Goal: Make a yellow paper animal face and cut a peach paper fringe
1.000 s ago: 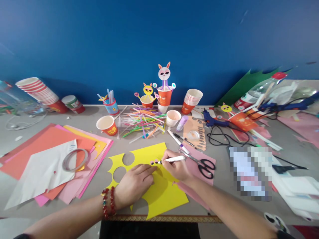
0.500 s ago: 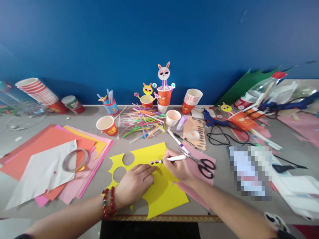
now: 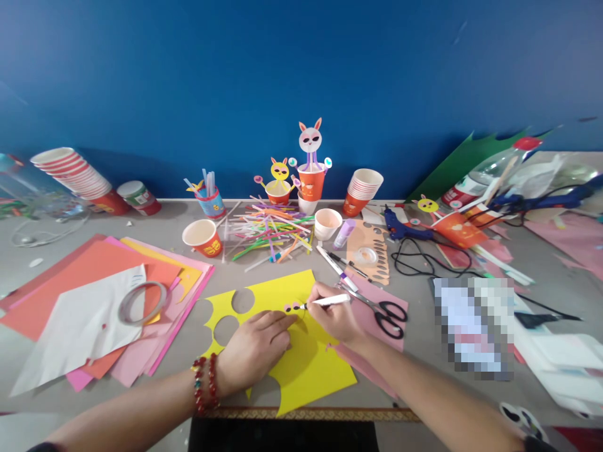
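A yellow paper sheet point(image 3: 325, 364) with round cut-outs lies in front of me. My left hand point(image 3: 258, 345) rests flat on it, fingers stretched toward two small pink-and-black eye shapes point(image 3: 292, 307). In my right hand point(image 3: 332, 314) is a white marker point(image 3: 334, 300), pinched between the fingers, its dark tip at the right-hand eye shape. Just right of that hand, black-handled scissors point(image 3: 391, 314) lie on pink paper point(image 3: 360, 317). A second white marker point(image 3: 332, 260) and a black pen point(image 3: 351, 265) lie beyond it.
Coloured paper sheets point(image 3: 94, 270) and a tape roll point(image 3: 141, 303) lie at left. Behind are loose straws point(image 3: 268, 232), paper cups point(image 3: 202, 238), a purple glue stick point(image 3: 345, 232) and rabbit cup figures point(image 3: 311, 179). A blue glue gun point(image 3: 407, 229) with a looping cord sits at right.
Almost nothing differs. The marker in my right hand has tilted very slightly; my left hand stays in place on the yellow paper.
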Demonstrator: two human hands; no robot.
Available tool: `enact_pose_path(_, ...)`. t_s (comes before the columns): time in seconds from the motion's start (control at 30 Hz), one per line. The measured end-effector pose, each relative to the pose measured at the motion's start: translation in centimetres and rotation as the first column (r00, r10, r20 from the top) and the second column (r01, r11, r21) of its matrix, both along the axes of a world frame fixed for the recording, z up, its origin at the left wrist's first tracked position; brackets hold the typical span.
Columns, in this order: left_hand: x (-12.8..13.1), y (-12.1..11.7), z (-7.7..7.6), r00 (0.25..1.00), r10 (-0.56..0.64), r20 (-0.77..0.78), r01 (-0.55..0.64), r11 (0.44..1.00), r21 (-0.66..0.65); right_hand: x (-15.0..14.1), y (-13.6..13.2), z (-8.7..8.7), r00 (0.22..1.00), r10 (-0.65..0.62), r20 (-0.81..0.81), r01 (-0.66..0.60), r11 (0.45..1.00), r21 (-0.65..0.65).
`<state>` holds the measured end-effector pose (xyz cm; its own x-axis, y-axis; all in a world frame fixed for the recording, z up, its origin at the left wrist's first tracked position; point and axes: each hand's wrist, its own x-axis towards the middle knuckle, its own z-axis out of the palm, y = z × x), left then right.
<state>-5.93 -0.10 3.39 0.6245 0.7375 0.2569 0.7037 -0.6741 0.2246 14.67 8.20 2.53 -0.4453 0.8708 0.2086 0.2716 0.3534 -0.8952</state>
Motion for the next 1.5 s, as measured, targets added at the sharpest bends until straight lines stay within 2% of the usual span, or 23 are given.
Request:
enact_pose_path(0.9,-0.2,0.0,-0.4,1.000,-0.018,-0.025,0.017,1.000,-0.008,0.0,-0.1,-0.1,1.000,-0.011,-0.015,0.011,1.000,-0.003)
enact_pose_path(1.1,-0.1,0.0,-0.1,1.000,-0.008,-0.012,0.008,1.000,-0.011,0.0,0.0,0.2,0.990,-0.038,-0.137,0.023,0.994,-0.107)
enact_pose_path(1.3,0.0,0.0,-0.1,1.000,-0.004,-0.010,0.004,1.000,0.022,0.0,0.0,0.6,0.982,-0.037,-0.187,0.004,0.985,-0.174)
enact_pose_path(1.5,0.0,0.0,0.1,1.000,-0.017,-0.018,0.018,0.999,0.050,0.1,-0.4,1.0,0.994,0.003,-0.105,-0.008,0.999,-0.041)
